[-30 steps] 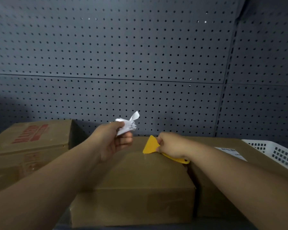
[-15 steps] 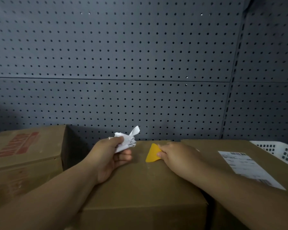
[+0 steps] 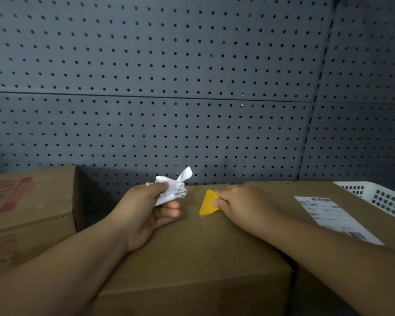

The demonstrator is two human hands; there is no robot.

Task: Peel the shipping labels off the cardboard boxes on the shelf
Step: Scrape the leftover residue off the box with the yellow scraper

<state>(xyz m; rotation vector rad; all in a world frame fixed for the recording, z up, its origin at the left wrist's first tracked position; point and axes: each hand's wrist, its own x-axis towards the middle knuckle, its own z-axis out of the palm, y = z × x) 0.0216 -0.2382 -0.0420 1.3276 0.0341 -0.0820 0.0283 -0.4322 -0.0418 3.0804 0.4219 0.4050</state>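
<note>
My left hand (image 3: 146, 210) grips a crumpled white peeled label (image 3: 172, 189) above the middle cardboard box (image 3: 192, 252). My right hand (image 3: 242, 206) holds a yellow plastic scraper (image 3: 207, 203), its blade lying on the top of that box near the far edge. The box top shows faint pale residue below the blade. On the box to the right (image 3: 271, 190) a white shipping label (image 3: 328, 215) with barcodes lies flat and stuck down.
A third cardboard box (image 3: 32, 201) with red print stands at the left, slightly higher. A white perforated plastic basket (image 3: 379, 197) sits at the far right. Grey pegboard (image 3: 192, 87) forms the back wall right behind the boxes.
The view has shifted closer and down, so the boxes look larger. My right hand moved the scraper a little away from me across the box top. My left hand still holds the crumpled label.
</note>
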